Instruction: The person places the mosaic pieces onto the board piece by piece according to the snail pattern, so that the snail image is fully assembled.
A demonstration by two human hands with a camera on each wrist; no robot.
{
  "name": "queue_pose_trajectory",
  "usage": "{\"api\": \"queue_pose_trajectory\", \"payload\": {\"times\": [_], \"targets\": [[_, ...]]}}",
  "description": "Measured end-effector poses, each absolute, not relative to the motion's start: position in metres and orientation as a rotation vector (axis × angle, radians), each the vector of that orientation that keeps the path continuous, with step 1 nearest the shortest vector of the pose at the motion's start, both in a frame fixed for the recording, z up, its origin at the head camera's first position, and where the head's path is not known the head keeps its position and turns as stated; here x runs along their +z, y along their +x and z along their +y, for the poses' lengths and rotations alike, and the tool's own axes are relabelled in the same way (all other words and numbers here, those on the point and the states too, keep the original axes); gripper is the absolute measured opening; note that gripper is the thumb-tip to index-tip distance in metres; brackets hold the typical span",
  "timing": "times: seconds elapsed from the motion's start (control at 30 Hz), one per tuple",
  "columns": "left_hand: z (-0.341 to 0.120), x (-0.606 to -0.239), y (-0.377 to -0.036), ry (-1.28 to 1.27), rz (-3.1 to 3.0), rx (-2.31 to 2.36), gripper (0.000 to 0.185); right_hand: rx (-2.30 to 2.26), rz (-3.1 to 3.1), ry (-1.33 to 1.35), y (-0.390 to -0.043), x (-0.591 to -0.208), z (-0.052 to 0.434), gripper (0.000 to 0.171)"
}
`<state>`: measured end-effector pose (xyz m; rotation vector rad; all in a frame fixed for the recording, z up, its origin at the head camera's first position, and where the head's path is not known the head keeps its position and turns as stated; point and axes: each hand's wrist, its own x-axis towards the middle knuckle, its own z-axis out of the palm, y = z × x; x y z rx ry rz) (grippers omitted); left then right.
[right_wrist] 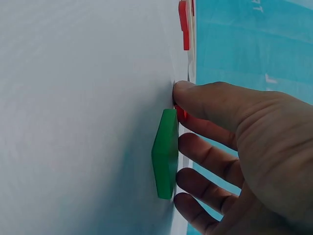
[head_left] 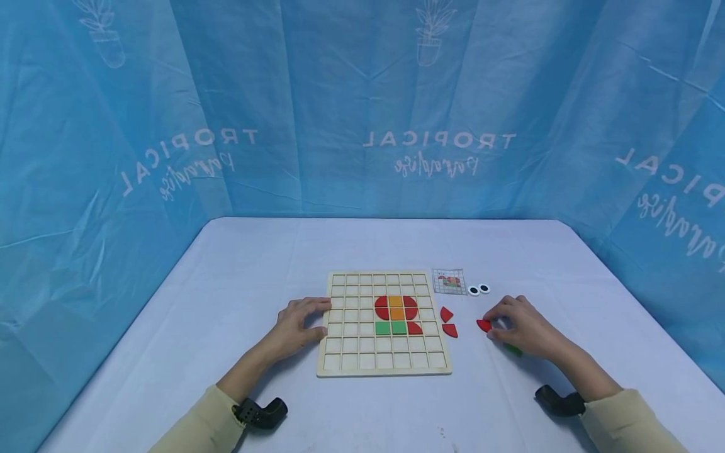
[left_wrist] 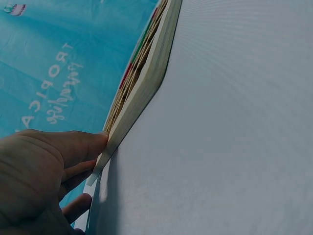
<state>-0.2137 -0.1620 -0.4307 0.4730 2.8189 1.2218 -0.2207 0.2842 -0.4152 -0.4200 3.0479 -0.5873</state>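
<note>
Two hands engaged. Grid board (head_left: pixel 384 327) steadied at left edge by left hand (head_left: pixel 297 327), fingers nearly straight. Red piece (head_left: pixel 483 325) pinched on desk (head_left: pixel 226 302) under right hand (head_left: pixel 523 327) fingers, green piece (right_wrist: pixel 165 152) beneath palm. Step judged: piece pickup; next, lifting toward board.

The left hand (head_left: pixel 299 324) rests against the left edge of a wooden grid board (head_left: pixel 382 324) on the white surface (head_left: pixel 226 302). Red, orange and green tiles fill several middle cells. The right hand (head_left: pixel 523 326) touches a red piece (head_left: pixel 483 324), with a green piece (head_left: pixel 513 349) under its palm. Two red pieces (head_left: pixel 449 322) lie just beside the board.
</note>
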Motion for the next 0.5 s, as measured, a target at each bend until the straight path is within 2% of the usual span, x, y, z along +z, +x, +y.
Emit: {"api": "queue_pose_trajectory", "payload": {"times": [0.3,0.5], "targets": [[-0.161,-0.43,-0.213,0.462,2.818,1.224,0.045,-0.597,3.068,-0.456,-0.22,-0.413,0.282,0.027],[-0.161,-0.43,-0.214,0.459,2.812,1.22,0.046,-0.635,3.061,-0.49,-0.22,-0.405,0.262,0.026]]}}
